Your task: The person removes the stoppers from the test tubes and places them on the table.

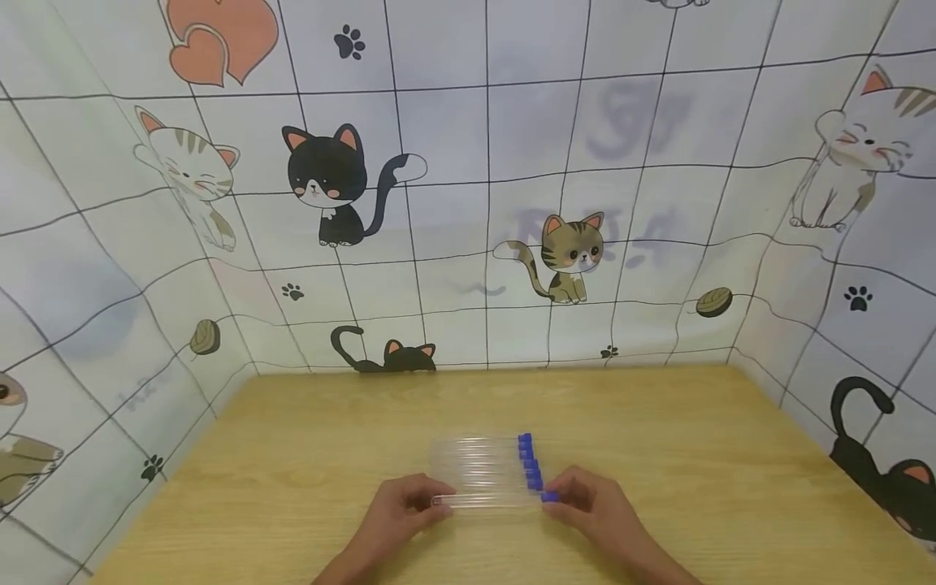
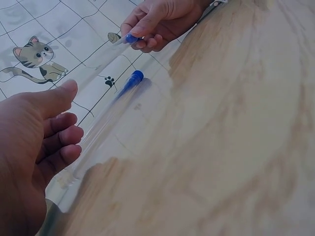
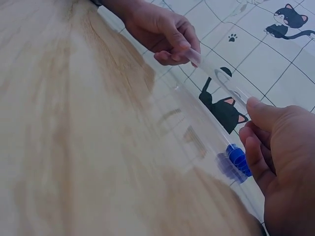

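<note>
Between my two hands a clear test tube (image 1: 488, 500) is held crosswise, raised over the table. My left hand (image 1: 402, 508) pinches its rounded end with thumb and forefinger. At the other end, the thumb and fingers of my right hand (image 1: 595, 505) grip the blue cap (image 2: 132, 38). Just beyond lie several more clear test tubes (image 1: 475, 465), side by side in a row, with their blue caps (image 1: 528, 460) all to the right. In the right wrist view, the nearest lying tube's blue cap (image 3: 238, 158) shows below the held one.
The wooden tabletop (image 1: 307, 439) is glossy and reflects the tubes. Behind it and along both sides rises a white wall covering (image 1: 453, 236) with grid lines and printed cats, meeting the table's back edge.
</note>
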A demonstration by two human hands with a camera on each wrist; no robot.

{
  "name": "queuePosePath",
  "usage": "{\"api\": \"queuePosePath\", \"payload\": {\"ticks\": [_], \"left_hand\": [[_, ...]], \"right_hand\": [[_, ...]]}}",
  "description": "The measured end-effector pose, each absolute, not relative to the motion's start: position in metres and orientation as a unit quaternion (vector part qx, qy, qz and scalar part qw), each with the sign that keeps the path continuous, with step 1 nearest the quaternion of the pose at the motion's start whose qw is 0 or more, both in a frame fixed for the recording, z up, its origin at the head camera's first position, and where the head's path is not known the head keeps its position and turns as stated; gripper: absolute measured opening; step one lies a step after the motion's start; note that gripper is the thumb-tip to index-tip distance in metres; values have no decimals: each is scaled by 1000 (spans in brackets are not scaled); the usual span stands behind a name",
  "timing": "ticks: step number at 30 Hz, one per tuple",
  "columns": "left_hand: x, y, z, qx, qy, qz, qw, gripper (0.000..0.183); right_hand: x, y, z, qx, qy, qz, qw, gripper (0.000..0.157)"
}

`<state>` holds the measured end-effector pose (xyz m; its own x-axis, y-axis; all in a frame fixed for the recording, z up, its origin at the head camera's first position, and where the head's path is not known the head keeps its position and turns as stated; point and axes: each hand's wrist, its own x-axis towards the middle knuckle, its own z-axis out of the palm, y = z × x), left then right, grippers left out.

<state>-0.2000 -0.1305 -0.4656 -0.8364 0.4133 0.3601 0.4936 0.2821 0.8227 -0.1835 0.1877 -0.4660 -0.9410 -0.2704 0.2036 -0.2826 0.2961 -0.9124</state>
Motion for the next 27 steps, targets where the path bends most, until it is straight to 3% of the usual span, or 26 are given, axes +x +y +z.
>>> {"api": "queuePosePath", "payload": {"ticks": [14, 27], "left_hand": [[-184, -120, -438, -283, -798, -524, 94, 14], [-180, -121, -434, -265, -781, -562, 66, 15]], "right_hand": [[-179, 183, -466, 168, -801, 574, 26, 18], [-177, 179, -463, 169, -811, 558, 51, 16]]}}
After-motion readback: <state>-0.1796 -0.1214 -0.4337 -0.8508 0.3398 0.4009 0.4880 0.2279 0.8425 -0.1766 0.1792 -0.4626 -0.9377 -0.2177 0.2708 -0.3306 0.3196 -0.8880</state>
